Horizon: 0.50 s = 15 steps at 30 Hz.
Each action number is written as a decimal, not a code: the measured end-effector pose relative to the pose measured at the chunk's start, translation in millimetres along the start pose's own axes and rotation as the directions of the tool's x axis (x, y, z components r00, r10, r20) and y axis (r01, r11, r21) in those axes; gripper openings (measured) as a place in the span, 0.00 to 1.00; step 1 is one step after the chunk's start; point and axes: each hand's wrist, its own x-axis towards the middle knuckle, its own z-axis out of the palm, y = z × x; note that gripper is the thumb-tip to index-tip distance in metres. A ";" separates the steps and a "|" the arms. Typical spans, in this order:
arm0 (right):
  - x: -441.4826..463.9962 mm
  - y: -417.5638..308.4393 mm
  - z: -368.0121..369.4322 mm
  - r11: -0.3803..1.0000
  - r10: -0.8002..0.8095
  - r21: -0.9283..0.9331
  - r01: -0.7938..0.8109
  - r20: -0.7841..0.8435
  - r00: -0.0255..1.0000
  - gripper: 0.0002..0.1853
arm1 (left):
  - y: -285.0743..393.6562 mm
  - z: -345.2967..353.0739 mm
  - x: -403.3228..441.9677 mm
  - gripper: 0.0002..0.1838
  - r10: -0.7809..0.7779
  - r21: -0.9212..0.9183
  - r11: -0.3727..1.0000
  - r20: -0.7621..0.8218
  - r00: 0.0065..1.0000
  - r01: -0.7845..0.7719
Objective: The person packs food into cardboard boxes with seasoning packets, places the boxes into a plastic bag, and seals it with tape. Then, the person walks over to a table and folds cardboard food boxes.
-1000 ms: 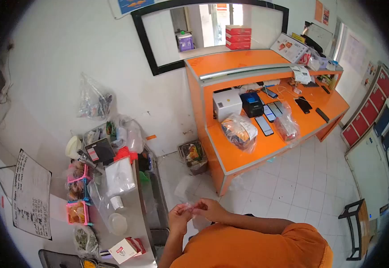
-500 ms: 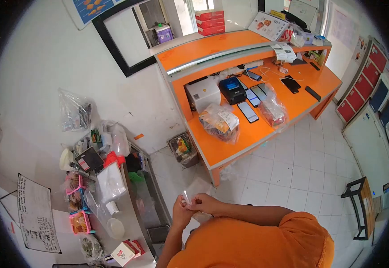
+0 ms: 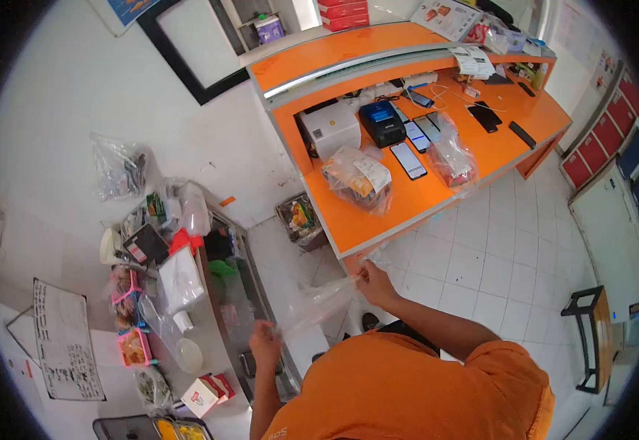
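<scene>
A clear plastic bag [image 3: 323, 299] is stretched between my two hands in front of my orange shirt. My right hand [image 3: 378, 286] pinches its upper right end, close to the corner of the orange counter. At the other end, my left hand [image 3: 264, 343] is closed at the bag's edge, beside the grey side table; its fingers are somewhat blurred. The see-through film makes the bag's outline hard to follow against the floor tiles.
The orange counter [image 3: 367, 235] carries a bagged package [image 3: 356, 180], another bagged package [image 3: 453, 161], a white printer [image 3: 330, 130] and several phones. A waste bin [image 3: 301, 224] stands beside it. Baskets, bags and boxes crowd the side table [image 3: 220, 352] at left.
My hands have moved apart, the right one up and to the right, the left one to the left. The plastic bag, bunched between them before, is now spread out. The view has shifted slightly.
</scene>
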 end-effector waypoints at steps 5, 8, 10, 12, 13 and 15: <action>10.1 -44.3 37.1 0.244 0.409 0.749 -0.616 0.497 0.766 0.04 | 63.9 -30.7 -37.7 0.58 0.217 -0.350 0.935 0.447 0.868 -0.054; 9.1 -84.5 61.8 0.383 0.239 0.678 -0.627 0.583 0.776 0.04 | 78.0 -49.7 -38.9 0.62 0.304 -0.615 0.776 0.169 0.938 -0.140; 6.1 -117.3 80.7 0.615 0.081 0.560 -0.556 0.656 0.751 0.05 | 125.5 -68.2 -40.9 0.58 0.391 -0.109 0.914 -0.013 0.920 -0.390; 3.4 -155.3 93.8 0.868 -0.117 0.406 -0.287 0.727 0.677 0.07 | 128.5 -61.2 -43.5 0.39 0.281 0.147 0.951 -0.050 0.958 -0.271; 1.2 -168.7 99.4 0.913 -0.180 0.357 -0.199 0.788 0.588 0.08 | 118.0 -62.1 -49.6 0.33 0.200 0.106 0.976 -0.067 0.977 -0.193; 3.4 -185.9 109.9 0.948 -0.295 0.318 0.013 0.864 0.408 0.11 | 86.1 -65.4 -62.0 0.21 0.082 0.014 0.997 -0.077 0.994 -0.081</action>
